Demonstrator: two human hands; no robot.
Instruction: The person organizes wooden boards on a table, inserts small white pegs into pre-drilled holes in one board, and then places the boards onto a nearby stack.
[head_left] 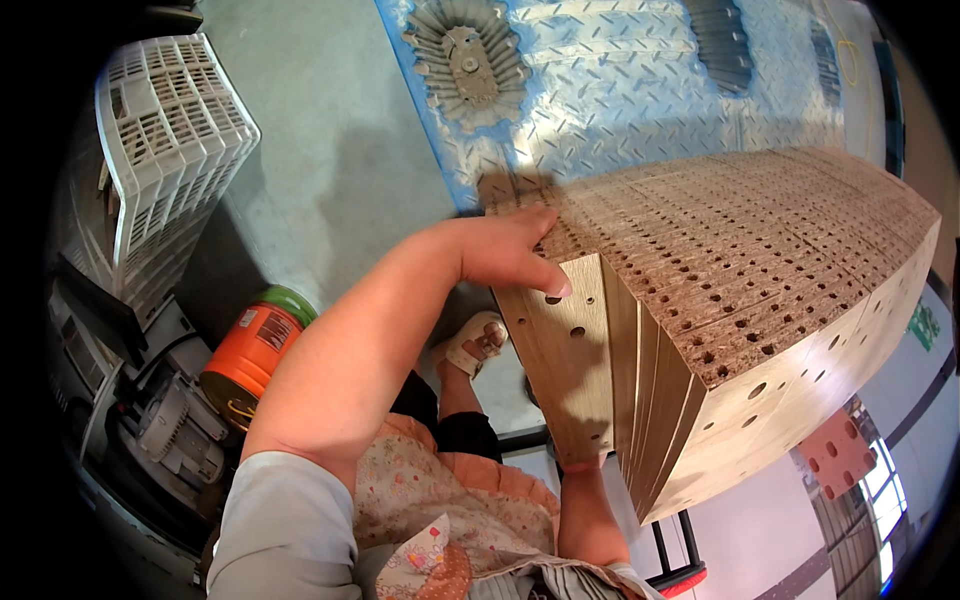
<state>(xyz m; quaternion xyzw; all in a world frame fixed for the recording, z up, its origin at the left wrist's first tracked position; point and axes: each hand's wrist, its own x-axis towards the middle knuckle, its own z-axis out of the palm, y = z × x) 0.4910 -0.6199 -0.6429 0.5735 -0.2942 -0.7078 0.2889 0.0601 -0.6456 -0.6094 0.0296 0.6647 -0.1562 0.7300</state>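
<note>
A pale wood-grain board (565,370) with drilled holes stands at the near end of a row of similar boards (750,260), tilted slightly away from its neighbours. My left hand (515,258) grips its upper corner, the thumb on the near face by a hole and the fingers over the top edge. Low on the same board, my right hand (582,463) meets its lower edge; the board hides those fingers. Rows of small holes dot the brown upper edges of the stacked boards.
Beyond the boards lies a blue-edged metal tread-plate surface (600,80) with round brush-like inserts. At left stand a white plastic crate (180,130), an orange bucket (250,350) and a motor (175,430). A black frame with a red end (685,575) is below the stack.
</note>
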